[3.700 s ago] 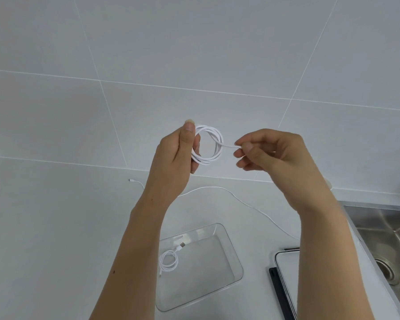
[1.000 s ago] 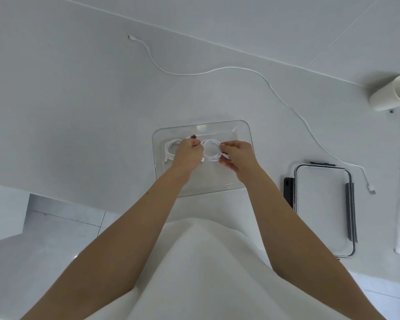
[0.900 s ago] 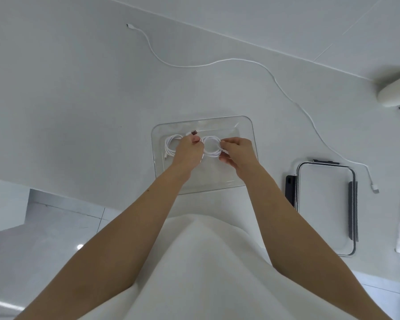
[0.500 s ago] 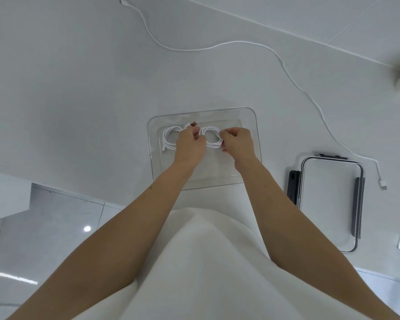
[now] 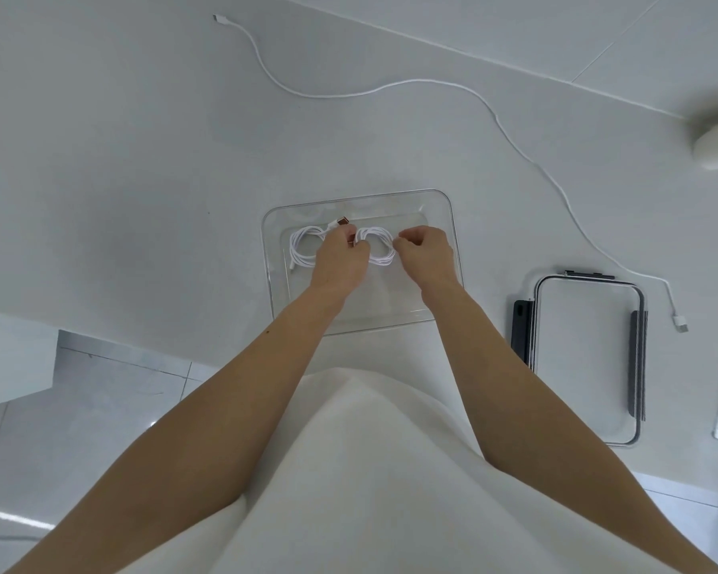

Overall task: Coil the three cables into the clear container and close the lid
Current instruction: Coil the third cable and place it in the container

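From my feed, the first coil (image 5: 303, 247) lies at the left end of the clear container (image 5: 390, 204) on the counter (image 5: 142, 180). The left hand (image 5: 340, 265), fingers curled, pinches the left edge of the second coil (image 5: 377, 251). The right hand (image 5: 425, 254) pinches its right edge. The lid (image 5: 589, 358) lies apart to the right, and the third cable (image 5: 423, 80) trails uncoiled behind.
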